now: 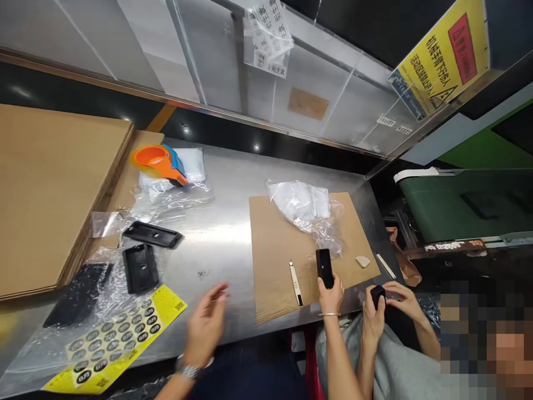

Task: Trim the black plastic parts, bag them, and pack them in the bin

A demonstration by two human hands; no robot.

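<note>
My left hand (206, 325), a watch on its wrist, hovers open with fingers spread over the front edge of the steel table (216, 233), touching nothing. My right hand (331, 297) is closed round a black rectangular part (324, 266), held upright over the near edge of a brown cardboard sheet (275, 250). A slim white tool (295, 283) lies on that sheet just left of my right hand. A crumpled clear bag with white contents (306, 208) lies further back on it.
A co-worker in grey sits at the right, both hands (387, 305) on a small black object. At the left are two black plates (141, 266), a yellow sticker sheet (120, 333), orange-blue tape dispensers (160, 161) and stacked cardboard (50, 183). A green conveyor (449, 205) is on the right.
</note>
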